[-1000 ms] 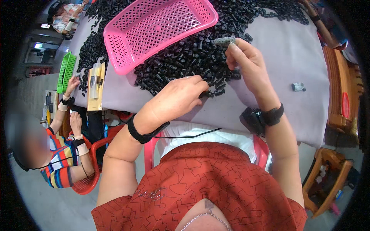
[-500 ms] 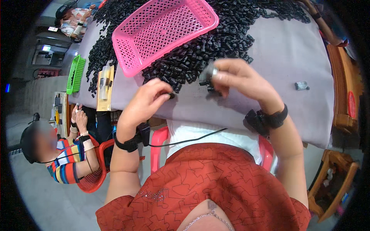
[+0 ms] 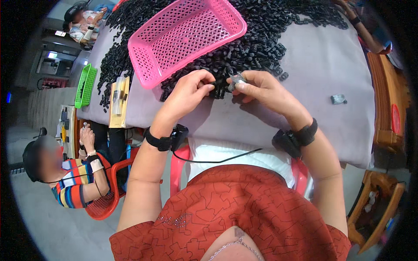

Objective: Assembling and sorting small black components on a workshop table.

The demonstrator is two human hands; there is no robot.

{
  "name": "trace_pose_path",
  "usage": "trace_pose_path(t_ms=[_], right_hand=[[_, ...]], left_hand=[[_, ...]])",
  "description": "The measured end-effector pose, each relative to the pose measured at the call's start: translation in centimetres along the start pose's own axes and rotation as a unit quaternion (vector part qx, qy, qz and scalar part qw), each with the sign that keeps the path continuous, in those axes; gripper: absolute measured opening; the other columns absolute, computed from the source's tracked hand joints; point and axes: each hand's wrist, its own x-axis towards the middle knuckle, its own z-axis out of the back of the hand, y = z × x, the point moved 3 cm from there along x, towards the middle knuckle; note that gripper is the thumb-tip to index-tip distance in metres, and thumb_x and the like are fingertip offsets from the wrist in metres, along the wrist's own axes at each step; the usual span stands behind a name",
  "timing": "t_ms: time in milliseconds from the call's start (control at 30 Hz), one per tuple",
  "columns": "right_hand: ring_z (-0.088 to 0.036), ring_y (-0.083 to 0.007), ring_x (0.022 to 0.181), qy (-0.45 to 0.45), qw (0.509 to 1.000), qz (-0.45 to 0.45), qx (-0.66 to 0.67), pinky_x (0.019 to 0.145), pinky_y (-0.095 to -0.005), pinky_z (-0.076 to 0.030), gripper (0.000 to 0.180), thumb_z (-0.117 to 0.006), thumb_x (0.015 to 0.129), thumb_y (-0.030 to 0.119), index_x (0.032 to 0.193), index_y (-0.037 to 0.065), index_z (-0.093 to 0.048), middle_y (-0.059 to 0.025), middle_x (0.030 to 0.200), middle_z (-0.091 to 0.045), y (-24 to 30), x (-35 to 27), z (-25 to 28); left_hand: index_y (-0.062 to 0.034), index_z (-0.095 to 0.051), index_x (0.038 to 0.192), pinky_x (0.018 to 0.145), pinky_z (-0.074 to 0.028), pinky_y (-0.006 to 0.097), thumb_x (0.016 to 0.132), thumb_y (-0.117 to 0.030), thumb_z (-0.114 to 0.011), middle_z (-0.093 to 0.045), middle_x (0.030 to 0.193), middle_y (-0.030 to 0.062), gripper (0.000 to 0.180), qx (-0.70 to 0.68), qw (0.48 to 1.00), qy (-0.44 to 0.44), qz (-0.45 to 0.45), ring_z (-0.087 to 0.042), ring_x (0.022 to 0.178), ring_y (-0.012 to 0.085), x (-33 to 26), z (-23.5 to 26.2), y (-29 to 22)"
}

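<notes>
Both my hands are close together at the near edge of a large heap of small black plastic parts (image 3: 261, 50). My left hand (image 3: 185, 95) is closed, its thumb and forefinger pinching a small black part (image 3: 212, 83). Facing it, my right hand (image 3: 264, 90) is closed on a small clear plastic bag (image 3: 237, 80), pinched between thumb and fingers. What the bag contains is hard to make out. A pink plastic basket (image 3: 147, 71) with perforated walls rests on the heap just beyond my left hand.
A grey cloth covers the table (image 3: 324, 56). Another small filled bag (image 3: 338, 99) lies at the right. On the left are a green basket (image 3: 85, 86) and a yellowish board (image 3: 116, 118) with a clear tube. A seated co-worker (image 3: 78, 178) is at the left; others sit farther off.
My left hand has moved right and farther from me, bringing the black part near the bag. My right hand has shifted slightly, still pinching the bag.
</notes>
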Motion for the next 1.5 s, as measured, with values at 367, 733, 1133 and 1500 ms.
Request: trace_pose_path(t_ms=[367,733,1133,1500], right_hand=[[-0.047,-0.0035,0.081,-0.148,0.979,0.137,0.014,0.073,-0.0212,-0.042,0.029,-0.058,0.092,0.017,0.115,0.000,-0.059,0.0053,0.085,-0.052,2.7,-0.6,2.3],[-0.044,-0.0037,0.075,-0.109,0.983,0.145,0.023,0.068,-0.0204,-0.039,0.047,-0.062,0.089,0.014,0.132,0.000,-0.046,0.0054,0.081,-0.048,1.8,0.0,2.4],[-0.049,-0.0041,0.081,-0.124,0.987,0.096,-0.031,0.074,-0.0205,-0.043,0.043,-0.062,0.087,0.010,0.128,-0.001,-0.051,0.0040,0.087,-0.052,2.6,-0.3,2.2],[-0.055,-0.0083,0.093,-0.105,0.989,0.100,-0.012,0.085,-0.0251,-0.045,0.041,-0.061,0.089,0.011,0.126,-0.002,-0.051,-0.0011,0.100,-0.061,3.0,-0.4,2.0]], left_hand=[[-0.0055,-0.060,0.104,0.068,-0.055,0.025,0.091,-0.010,-0.060,-0.066,0.091,0.0062,0.013,-0.629,0.770,0.080,0.062,-0.065,0.078,0.0142,5.4,-3.3,-2.2],[-0.0031,-0.060,0.107,0.067,-0.057,0.026,0.093,-0.009,-0.057,-0.067,0.090,0.0074,0.016,-0.678,0.727,0.081,0.070,-0.066,0.075,0.0144,6.5,-5.4,-1.8],[-0.0009,-0.060,0.101,0.055,-0.054,0.023,0.094,-0.013,-0.056,-0.064,0.078,0.0057,0.014,-0.661,0.740,0.106,0.066,-0.063,0.063,0.0117,6.3,-5.0,-1.6],[0.0007,-0.059,0.099,0.053,-0.055,0.024,0.094,-0.014,-0.055,-0.065,0.079,0.0071,0.016,-0.682,0.719,0.117,0.065,-0.063,0.061,0.0126,6.2,-5.4,-1.7]])
